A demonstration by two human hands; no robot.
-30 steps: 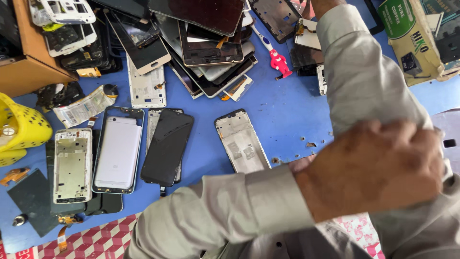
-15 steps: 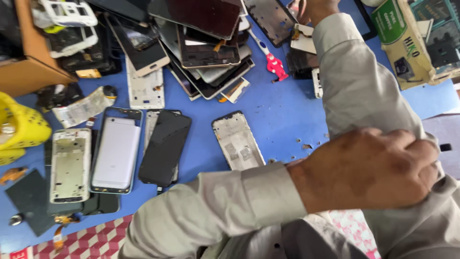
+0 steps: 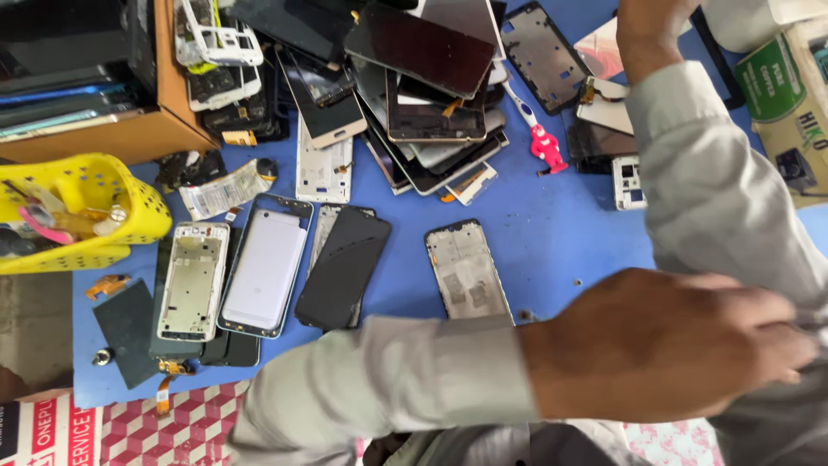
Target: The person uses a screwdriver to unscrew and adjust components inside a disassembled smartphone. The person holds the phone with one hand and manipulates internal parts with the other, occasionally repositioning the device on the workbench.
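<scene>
My left hand (image 3: 664,345) reaches across from the lower left in a grey sleeve. Its fingers are closed on the elbow of my right sleeve (image 3: 733,216) at the right edge. My right arm stretches up to the top of the view. Only the wrist and heel of my right hand (image 3: 647,34) show there, above a black phone frame (image 3: 539,52); its fingers are cut off by the edge. Just left of my left forearm a bare phone mid-frame (image 3: 466,272) lies on the blue mat (image 3: 552,233).
A black screen (image 3: 343,267), a white phone back (image 3: 263,267) and a white mid-frame (image 3: 191,280) lie side by side. A pile of screens (image 3: 423,69) sits at the top. A yellow basket (image 3: 86,216), a brown box (image 3: 129,138), a red-handled brush (image 3: 543,142) and a green carton (image 3: 789,95) surround them.
My right hand has stretched farther up until its fingers left the view. My left hand stays closed on the right sleeve. The view has shifted a little over the parts.
</scene>
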